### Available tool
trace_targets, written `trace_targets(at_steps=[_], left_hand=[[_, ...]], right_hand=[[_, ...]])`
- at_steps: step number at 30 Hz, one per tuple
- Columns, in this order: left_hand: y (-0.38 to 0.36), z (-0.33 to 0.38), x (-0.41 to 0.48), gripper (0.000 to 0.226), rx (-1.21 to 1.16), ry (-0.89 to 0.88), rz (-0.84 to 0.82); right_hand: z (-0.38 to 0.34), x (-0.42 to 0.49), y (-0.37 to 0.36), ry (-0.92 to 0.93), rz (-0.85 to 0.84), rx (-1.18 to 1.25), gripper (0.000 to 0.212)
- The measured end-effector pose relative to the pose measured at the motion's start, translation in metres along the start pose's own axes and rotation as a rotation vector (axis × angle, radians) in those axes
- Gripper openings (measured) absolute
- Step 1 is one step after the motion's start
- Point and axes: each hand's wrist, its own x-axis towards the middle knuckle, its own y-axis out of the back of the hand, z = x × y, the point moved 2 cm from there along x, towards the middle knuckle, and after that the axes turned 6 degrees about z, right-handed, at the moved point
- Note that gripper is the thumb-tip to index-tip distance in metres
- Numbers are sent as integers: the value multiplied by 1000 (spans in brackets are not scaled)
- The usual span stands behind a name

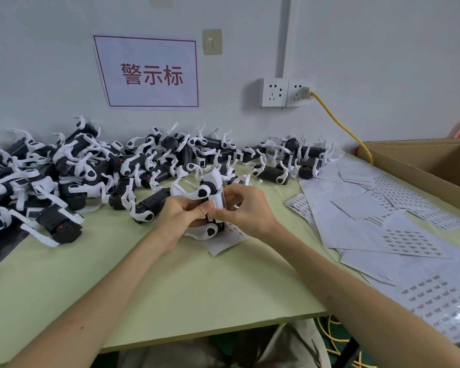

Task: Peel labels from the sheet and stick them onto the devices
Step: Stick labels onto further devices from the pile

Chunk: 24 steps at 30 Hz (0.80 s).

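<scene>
A black-and-white device (211, 193) with white curved arms stands upright above the middle of the table. My left hand (182, 216) grips its lower body from the left. My right hand (246, 208) holds it from the right, thumb and forefinger pinched at its white side panel near a small label (221, 200). Under both hands lies a small label sheet (225, 240), partly hidden.
A large heap of the same devices (96, 166) fills the back and left of the green table (170, 282). Label sheets and spent backing sheets (398, 235) cover the right side. A cardboard box (430, 163) stands at the far right. A yellow cable (340, 126) runs from wall sockets.
</scene>
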Motion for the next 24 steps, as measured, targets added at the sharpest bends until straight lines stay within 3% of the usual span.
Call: trace_targets(at_steps=[10,16,21,24], left_hand=[[6,0,1,16,39,-20,-19],[5,1,1,29,20,-3,-57],[18,3,4,30,-4,13,107],[33,3,7,33,-101,74,169]], right_hand=[[-1,-2,-5,0,25,-43,31],[4,3,7,4,-97,10,26],[4,4,4,5,116,-163,45],[4,1,10,111,119,-91,38]])
